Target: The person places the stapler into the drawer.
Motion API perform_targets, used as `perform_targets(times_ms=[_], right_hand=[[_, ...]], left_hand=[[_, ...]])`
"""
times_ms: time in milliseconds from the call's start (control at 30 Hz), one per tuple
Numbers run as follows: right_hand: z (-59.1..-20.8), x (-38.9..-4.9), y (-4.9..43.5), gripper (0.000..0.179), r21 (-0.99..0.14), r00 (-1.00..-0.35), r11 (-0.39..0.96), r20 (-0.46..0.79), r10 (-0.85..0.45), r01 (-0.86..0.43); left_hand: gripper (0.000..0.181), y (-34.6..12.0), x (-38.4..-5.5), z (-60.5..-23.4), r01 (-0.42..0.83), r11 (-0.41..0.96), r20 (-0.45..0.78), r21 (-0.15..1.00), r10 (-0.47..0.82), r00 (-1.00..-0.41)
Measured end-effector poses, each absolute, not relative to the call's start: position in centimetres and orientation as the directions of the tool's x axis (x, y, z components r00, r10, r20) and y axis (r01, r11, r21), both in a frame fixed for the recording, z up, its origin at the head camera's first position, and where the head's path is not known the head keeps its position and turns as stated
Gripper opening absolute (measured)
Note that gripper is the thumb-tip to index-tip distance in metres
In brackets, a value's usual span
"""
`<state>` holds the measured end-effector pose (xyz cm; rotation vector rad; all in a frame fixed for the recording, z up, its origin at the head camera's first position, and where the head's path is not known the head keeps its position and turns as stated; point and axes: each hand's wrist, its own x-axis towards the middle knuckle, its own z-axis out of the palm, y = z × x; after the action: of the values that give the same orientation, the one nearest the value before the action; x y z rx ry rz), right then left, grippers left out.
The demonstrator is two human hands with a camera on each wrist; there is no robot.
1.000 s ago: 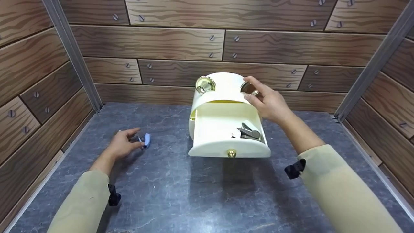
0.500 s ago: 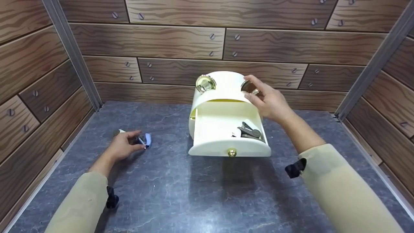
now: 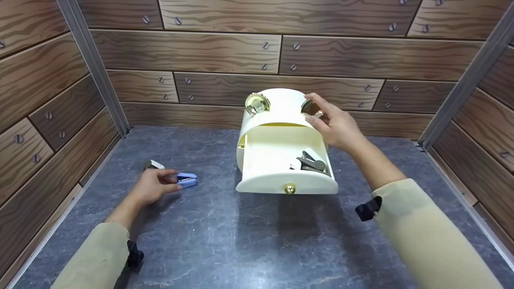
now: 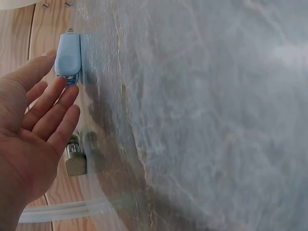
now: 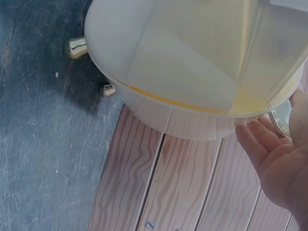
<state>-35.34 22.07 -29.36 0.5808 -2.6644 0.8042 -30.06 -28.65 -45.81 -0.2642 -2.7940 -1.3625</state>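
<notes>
In the head view my left hand (image 3: 152, 185) is low over the table at left, thumb and forefinger at the near end of a small light-blue stapler (image 3: 187, 180). The left wrist view shows this stapler (image 4: 69, 55) between the thumb and forefinger, the other fingers loosely spread. My right hand (image 3: 336, 125) curves thumb and fingers round the right gold bell-shaped ornament (image 3: 308, 107) on top of a white rounded drawer box (image 3: 283, 100). Its drawer (image 3: 269, 184) is pulled out, showing a gold knob. Grey and white small items (image 3: 309, 162) lie in the drawer's right front corner.
Behind my left hand lies a small grey-and-white object (image 3: 154, 164). A second gold bell-shaped ornament (image 3: 257, 103) sits on the box's left top. Wood-patterned walls (image 3: 225, 52) enclose the grey marbled table (image 3: 192, 249) at the back and sides.
The blue stapler has turned and shifted slightly right at my left fingertips, its far end now pointing right. The grey-and-white object behind that hand has come into view. My right hand stays put.
</notes>
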Motion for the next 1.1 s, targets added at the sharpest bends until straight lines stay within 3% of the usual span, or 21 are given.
perform_targets(times_ms=[333, 600, 1100], right_hand=[[-29.4, -35.3, 21.9, 0.054, -0.467, -0.878, 0.761, 0.388, -0.281, -0.45], [-29.2, -35.2, 22.0, 0.054, -0.467, -0.879, 0.761, 0.38, -0.287, -0.451], [-29.2, -35.1, 22.2, 0.055, -0.473, -0.877, 0.75, 0.367, -0.31, -0.464]], left_hand=[[0.073, -28.3, -30.8, -45.8, 0.134, 0.596, 0.026, 0.792, 0.186, -0.982], [0.067, -27.8, -31.3, -46.2, 0.204, 0.601, 0.079, 0.773, 0.228, -0.97], [0.062, -27.2, -30.1, -45.5, 0.185, 0.612, 0.072, 0.769, 0.205, -0.976]])
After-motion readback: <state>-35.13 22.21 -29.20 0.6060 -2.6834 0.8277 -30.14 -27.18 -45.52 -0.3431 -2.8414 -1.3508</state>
